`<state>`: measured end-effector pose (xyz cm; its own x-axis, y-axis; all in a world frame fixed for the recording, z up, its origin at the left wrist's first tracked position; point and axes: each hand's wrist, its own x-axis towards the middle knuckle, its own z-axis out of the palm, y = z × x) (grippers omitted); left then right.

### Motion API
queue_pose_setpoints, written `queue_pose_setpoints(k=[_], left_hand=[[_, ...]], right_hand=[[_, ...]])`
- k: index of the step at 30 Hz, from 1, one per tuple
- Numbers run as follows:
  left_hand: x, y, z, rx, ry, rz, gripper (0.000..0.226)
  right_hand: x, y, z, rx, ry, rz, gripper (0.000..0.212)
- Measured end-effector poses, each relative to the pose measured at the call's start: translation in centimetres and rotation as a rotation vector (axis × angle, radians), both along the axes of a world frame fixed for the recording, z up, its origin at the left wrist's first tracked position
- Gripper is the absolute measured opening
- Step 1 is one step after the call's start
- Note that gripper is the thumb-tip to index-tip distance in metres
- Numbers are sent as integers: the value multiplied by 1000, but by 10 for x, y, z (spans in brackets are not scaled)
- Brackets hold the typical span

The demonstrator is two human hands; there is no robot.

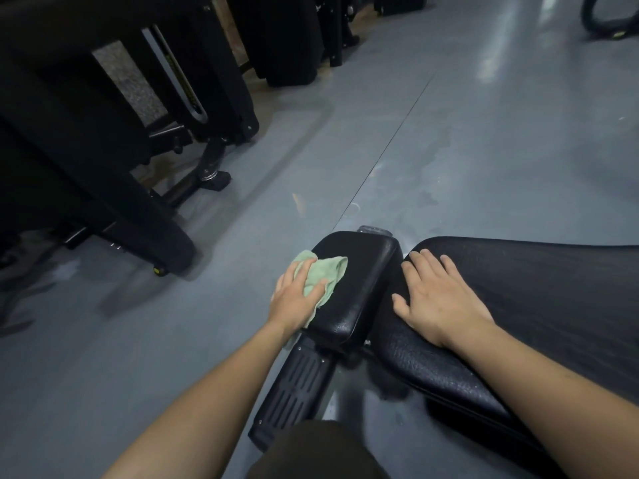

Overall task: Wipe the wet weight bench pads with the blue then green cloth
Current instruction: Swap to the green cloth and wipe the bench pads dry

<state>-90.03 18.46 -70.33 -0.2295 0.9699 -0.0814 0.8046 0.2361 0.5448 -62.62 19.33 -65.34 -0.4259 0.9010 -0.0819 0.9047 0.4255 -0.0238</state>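
Low in the frame's centre, the left hand point(300, 294) grips the green cloth point(321, 275), bunched against the left edge of the small black seat pad point(359, 281). Just right, the right hand point(437, 299) lies flat, fingers straight, on the long back pad point(553, 292).

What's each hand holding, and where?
Left hand grips the green cloth at its bunched near edge on the small pad. Right hand holds nothing, flat on the long pad.
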Motion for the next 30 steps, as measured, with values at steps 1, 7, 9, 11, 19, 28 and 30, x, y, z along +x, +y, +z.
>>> queue_pose_setpoints(k=[1, 7, 9, 11, 19, 28, 30], left_hand=[[0, -12, -1, 7, -31, 15, 61], [19, -76, -11, 110, -138, -7, 65], [26, -80, -7, 126, -105, -52, 63], [35, -79, -1, 132, -51, -126, 65], [69, -11, 16, 47, 90, -240, 76], [109, 107, 23, -46, 79, -294, 70], [114, 120, 22, -57, 83, -279, 65]], right_hand=[[0, 0, 1, -2, 3, 1, 72], [-2, -1, 2, 4, 14, 3, 69], [-2, -2, 2, 9, 14, 0, 69], [-2, -2, 2, 13, 12, -3, 70], [-2, -1, 1, -9, 51, 0, 71], [0, -1, -1, 4, 87, 11, 72], [1, -1, -2, 8, 100, 10, 71]])
